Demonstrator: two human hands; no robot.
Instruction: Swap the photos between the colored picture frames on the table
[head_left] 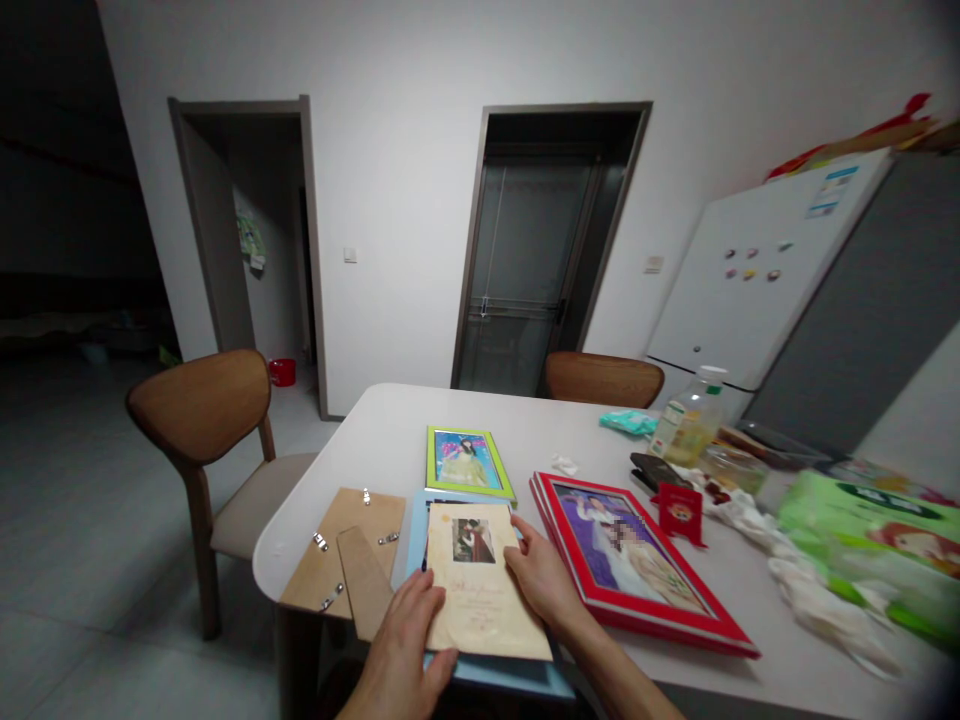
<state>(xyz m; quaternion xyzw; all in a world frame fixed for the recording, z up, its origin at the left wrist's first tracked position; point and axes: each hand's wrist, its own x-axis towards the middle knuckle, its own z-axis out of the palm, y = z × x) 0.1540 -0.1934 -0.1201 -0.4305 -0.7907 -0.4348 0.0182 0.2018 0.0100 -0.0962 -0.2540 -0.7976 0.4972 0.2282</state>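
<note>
At the near edge of the white table, the left hand and the right hand are holding a printed cream sheet between them. The left hand is gripping its lower left edge with curled fingers, while the right hand is pressing its fingers against the right edge. The sheet, with a small photograph printed near its top, is lying over a light blue picture frame, whose border is showing around it.

Toward the table's rounded left corner, a brown backing board with metal clips is lying flat, its long strut resting across it. Toward the table's middle, a green picture frame is lying just beyond the blue one, and a stack of red picture frames is lying just beyond the right hand. Along the table's right side, a small red card stand, a plastic bottle of yellow oil, crumpled white plastic and green-wrapped tissue packs are sitting close together. A wooden chair is standing beside the table's left side, and a white refrigerator is standing beyond its far right corner.
</note>
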